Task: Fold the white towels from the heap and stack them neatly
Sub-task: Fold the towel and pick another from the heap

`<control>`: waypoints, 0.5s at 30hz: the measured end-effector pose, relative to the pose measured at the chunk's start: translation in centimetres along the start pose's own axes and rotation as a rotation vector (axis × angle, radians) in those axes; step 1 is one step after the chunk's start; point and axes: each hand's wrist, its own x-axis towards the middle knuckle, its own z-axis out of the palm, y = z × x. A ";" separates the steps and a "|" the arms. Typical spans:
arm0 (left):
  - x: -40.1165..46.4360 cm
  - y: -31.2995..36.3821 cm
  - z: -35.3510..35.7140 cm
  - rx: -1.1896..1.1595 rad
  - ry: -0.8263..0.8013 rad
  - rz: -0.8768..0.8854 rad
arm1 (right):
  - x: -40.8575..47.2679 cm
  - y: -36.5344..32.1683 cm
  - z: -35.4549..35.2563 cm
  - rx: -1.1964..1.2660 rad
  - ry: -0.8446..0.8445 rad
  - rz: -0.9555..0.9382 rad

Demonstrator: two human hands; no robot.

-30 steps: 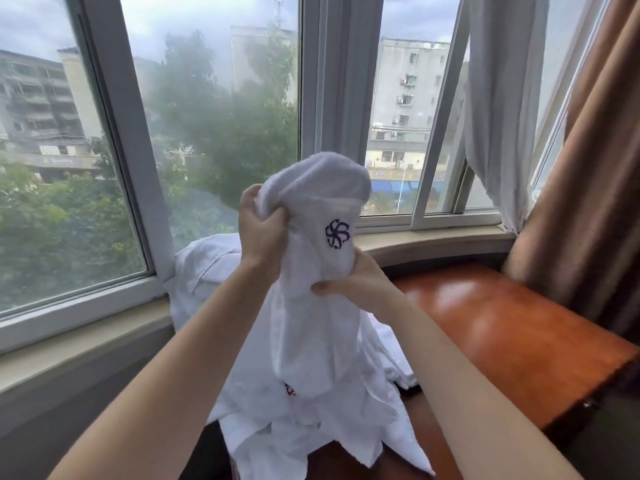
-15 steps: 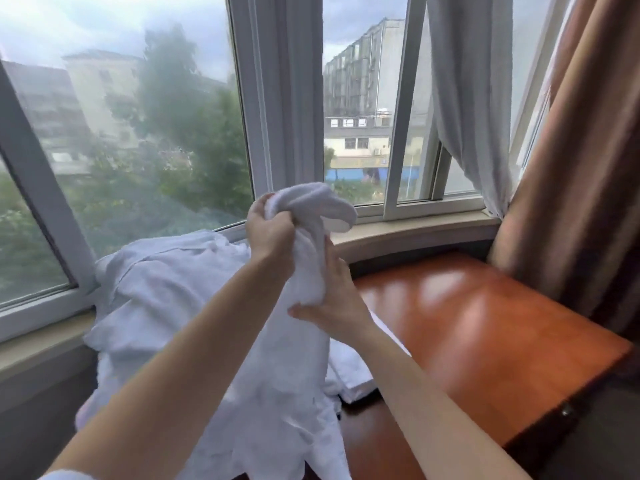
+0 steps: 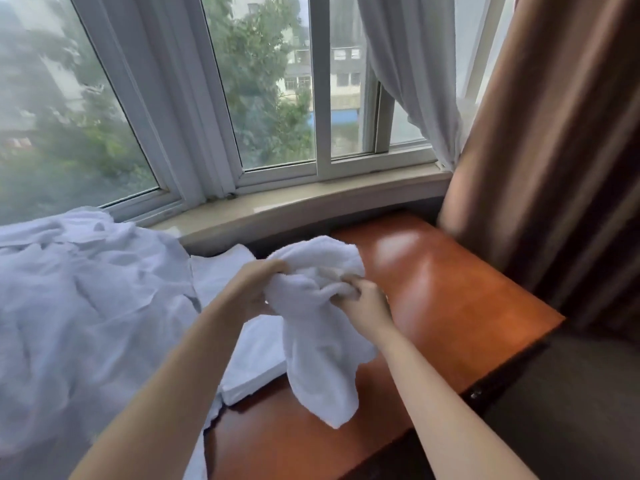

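Left hand (image 3: 254, 289): I am gripping the bunched white towel (image 3: 320, 327).
Right hand (image 3: 367, 303): I am pinching it above the surface (image 3: 450, 299).
Heap (image 3: 86, 306): lying at the surface's left edge.

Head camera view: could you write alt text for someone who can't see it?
Two bare hands, left hand and right hand, grip a bunched white terry towel above a glossy reddish wooden table. A heap of white towels lies left, below a bay window.
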 end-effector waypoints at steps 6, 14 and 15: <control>6.4 -3.0 3.6 -0.197 -0.173 -0.130 | 3.0 3.9 -3.3 -0.138 0.103 0.099; 11.0 -2.6 14.5 -0.135 -0.213 -0.129 | 6.1 9.1 -10.8 -0.132 0.233 0.190; 11.4 -2.2 15.9 -0.115 -0.209 -0.112 | 6.7 9.7 -11.9 -0.112 0.246 0.197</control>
